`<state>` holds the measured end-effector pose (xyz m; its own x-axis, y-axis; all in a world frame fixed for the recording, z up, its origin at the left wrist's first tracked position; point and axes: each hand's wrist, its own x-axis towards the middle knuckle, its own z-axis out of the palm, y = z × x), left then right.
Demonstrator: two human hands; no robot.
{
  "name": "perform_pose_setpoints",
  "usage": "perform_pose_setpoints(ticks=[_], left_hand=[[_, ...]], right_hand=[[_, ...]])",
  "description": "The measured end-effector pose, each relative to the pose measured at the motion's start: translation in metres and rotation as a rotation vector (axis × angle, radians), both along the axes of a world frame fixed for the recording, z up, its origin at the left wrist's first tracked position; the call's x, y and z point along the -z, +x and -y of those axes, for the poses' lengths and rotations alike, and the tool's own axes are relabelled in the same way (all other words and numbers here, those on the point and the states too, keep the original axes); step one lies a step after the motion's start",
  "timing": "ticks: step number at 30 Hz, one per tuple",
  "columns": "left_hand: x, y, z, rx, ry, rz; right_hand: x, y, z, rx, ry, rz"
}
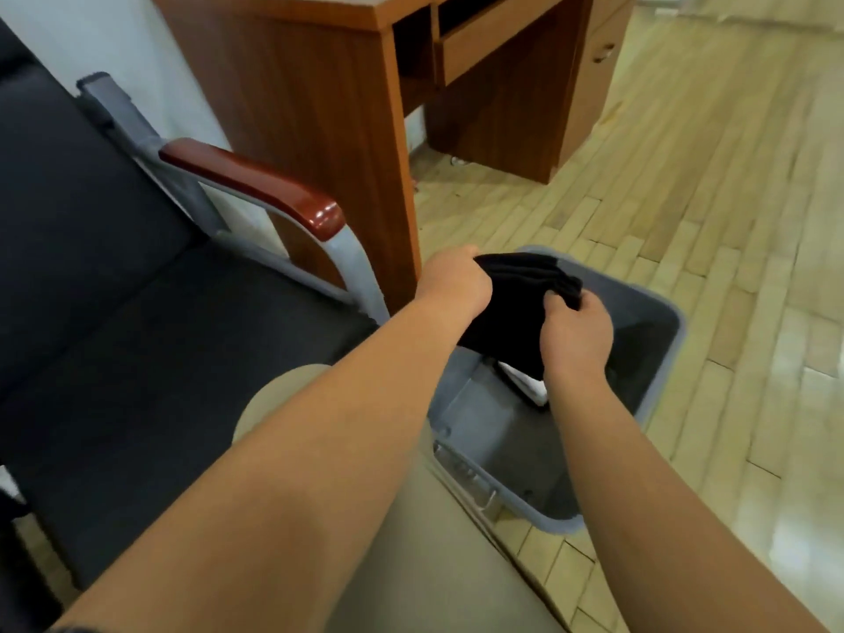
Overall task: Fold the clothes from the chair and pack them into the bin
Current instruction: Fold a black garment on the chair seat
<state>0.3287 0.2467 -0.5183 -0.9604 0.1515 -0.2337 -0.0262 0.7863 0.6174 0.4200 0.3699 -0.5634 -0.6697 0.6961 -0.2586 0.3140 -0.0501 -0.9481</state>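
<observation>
Black garment, folded into a compact bundle, is held over the open grey bin, which stands on the wooden floor just right of the chair. The packing step is judged to be in hand: folding of this piece looks finished, and the bundle is held at about the level of the bin's rim, above its far-left part.

The left hand is clamped on the bundle's far-left edge, with the fingers curled over the cloth and mostly hidden behind the knuckles. The right hand is closed on the near-right edge, where the cloth is pinched between the thumb and the curled fingers.

Below the garment a white item can be made out inside the bin, partly hidden. Whether it is another folded piece cannot be told.

For the next move, the bundle would need to be lowered flat into the bin, on or beside the white item. It should be kept level so that the folds are not lost, and both grips should be released only once the cloth is resting.
</observation>
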Motion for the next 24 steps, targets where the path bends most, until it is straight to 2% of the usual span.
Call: perform_pose_setpoints(ticks=[5,8,16,21,24], left_hand=[[0.047,-0.015,-0.022,0.037,-0.172,0.05],[0.059,-0.022,-0.03,0.1,-0.213,0.067],[0.073,-0.033,-0.052,0.137,-0.176,0.098],[0.074,-0.039,-0.06,0.092,-0.008,0.079],[0.074,-0.044,-0.057,0.031,-0.089,0.128]], right_hand=[[0.053,0.001,-0.029,0.025,0.026,0.1],[0.07,0.001,-0.035,0.05,-0.028,0.112],[0.091,-0.013,-0.043,0.111,-0.1,0.12],[0.1,-0.028,-0.059,0.178,-0.106,0.135],[0.105,-0.041,-0.07,0.168,-0.118,0.262]])
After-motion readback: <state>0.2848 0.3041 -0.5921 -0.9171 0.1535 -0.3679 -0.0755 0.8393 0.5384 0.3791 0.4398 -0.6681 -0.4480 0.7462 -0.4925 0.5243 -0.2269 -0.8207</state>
